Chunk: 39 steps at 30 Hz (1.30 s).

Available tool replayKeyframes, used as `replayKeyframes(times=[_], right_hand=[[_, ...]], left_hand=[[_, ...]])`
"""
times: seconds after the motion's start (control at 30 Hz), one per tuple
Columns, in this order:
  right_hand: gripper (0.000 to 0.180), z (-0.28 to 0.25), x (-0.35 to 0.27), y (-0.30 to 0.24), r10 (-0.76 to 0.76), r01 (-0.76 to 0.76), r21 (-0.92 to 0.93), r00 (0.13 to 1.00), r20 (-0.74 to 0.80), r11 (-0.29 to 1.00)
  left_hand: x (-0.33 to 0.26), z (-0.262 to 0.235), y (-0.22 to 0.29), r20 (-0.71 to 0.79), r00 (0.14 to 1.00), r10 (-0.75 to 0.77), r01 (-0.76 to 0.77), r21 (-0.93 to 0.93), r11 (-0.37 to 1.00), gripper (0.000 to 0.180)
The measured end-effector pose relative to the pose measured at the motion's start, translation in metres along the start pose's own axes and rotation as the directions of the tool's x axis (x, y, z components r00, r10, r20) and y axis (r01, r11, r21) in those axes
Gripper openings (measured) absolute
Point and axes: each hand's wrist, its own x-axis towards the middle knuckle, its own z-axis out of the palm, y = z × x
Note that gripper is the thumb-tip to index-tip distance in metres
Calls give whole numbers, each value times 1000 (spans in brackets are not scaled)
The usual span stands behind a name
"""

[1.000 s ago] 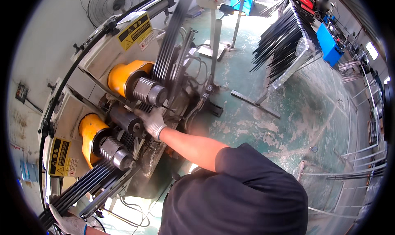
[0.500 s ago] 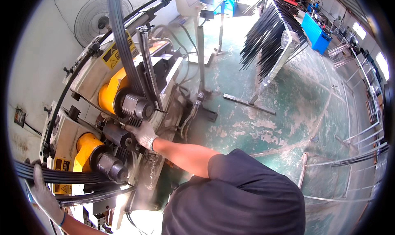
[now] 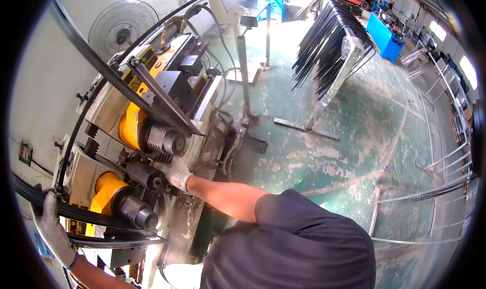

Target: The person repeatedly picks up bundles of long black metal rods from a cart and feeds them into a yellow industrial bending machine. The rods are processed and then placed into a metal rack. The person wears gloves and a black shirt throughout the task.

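We had our left hand (image 3: 54, 227) in a grey glove, its fingers (image 3: 49, 203) clenched round the bundle of black curved strips (image 3: 76, 215) where it left the lower yellow roller (image 3: 114, 200). Our right hand (image 3: 174, 171), gloved too, rested against the grooved middle rollers (image 3: 152, 177); whether its fingers grasped anything we could not tell. Just above those fingers sat the upper ribbed roller (image 3: 164, 139), with more strips (image 3: 152, 94) sweeping up past the fan (image 3: 120, 33). We judged the chief risk a glove dragged into the rollers, being so close. The springy bundle might also whip loose if the left grip slackened.
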Motion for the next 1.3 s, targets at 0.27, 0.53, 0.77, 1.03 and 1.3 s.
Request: replayKeyframes(times=[0.27,0.53,0.77,1.03,1.3], right_hand=[[40,3,13,24,-69,69,46,998,8,997],[46,-1,9,19,-54,53,12,998,28,999],[47,0,6,11,-69,69,10,998,12,998],[43,1,8,18,-49,48,60,999,15,997],[42,4,19,27,5,-20,166,996,87,986]], left_hand=[[1,-1,-5,-3,1000,-19,19,-45,999,52],[-3,2,-2,-32,999,-13,13,-21,1000,52],[-3,1,2,-16,1000,-2,2,11,1000,51],[-7,6,8,-48,999,-14,13,-18,1000,49],[9,-17,13,-79,980,-184,184,-13,983,40]])
